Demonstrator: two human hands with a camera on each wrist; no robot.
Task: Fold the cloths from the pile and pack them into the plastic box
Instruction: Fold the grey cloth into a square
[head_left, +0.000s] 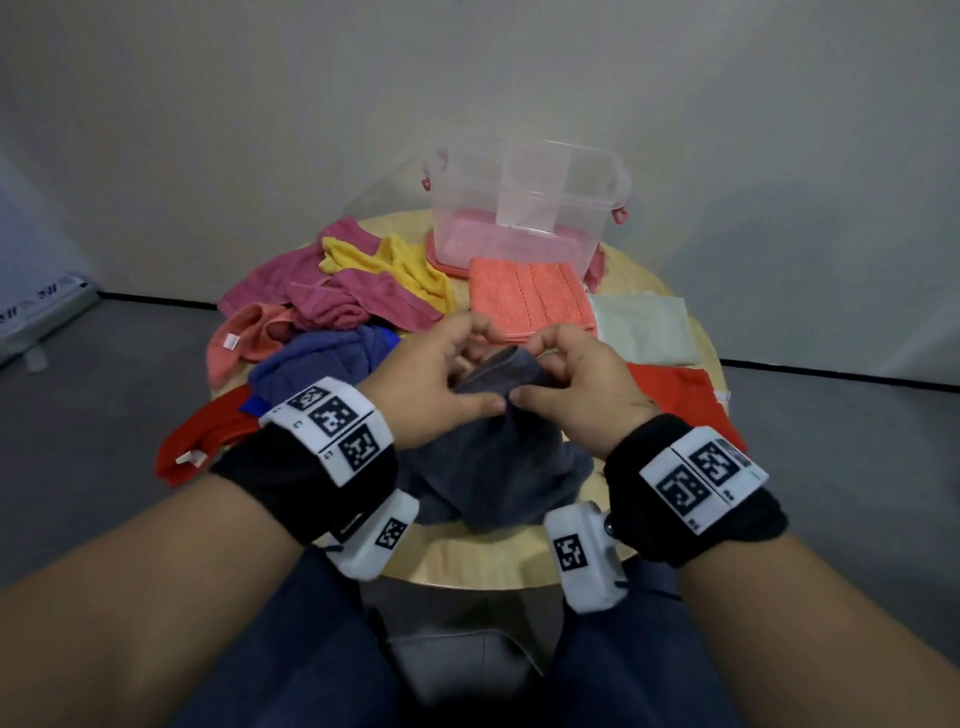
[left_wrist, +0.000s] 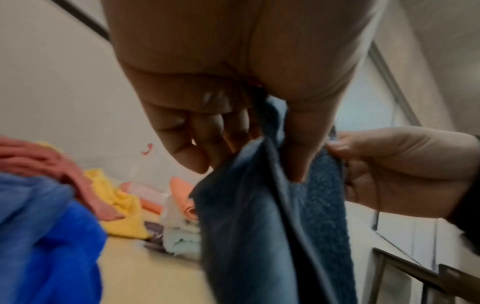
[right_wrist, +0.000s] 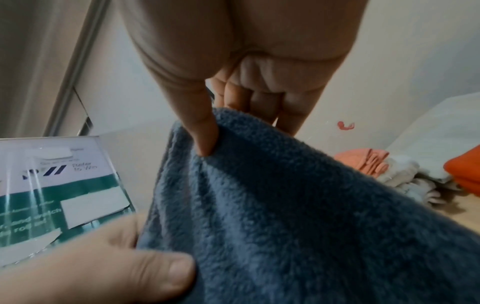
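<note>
Over the near edge of the round bench (head_left: 519, 561) we hold both hands close together, each pinching the top hem of one dark grey-blue cloth (head_left: 498, 467). Our left hand (head_left: 441, 384) grips it between thumb and curled fingers, and our right hand (head_left: 576, 384) does the same just beside it, so the cloth hangs down from the two pinches onto the bench. We judge this grip is meant to find the corners and spread the edge before the first fold.

Behind our hands lies the pile (head_left: 332, 312) at the left, kept loose and within reach: we count two pink cloths, one yellow, one salmon, one blue and one red there, though overlaps may hide more. To the right, three cloths lie flat and apparently folded: a coral one (head_left: 530, 296), a pale one (head_left: 644, 327) and a red one (head_left: 680, 400), seemingly staged near the box for packing.

One clear plastic box (head_left: 524, 208) stands at the far side, open. Something pink shows at its bottom, though we cannot tell if that is a cloth inside or the lid beneath it.
</note>
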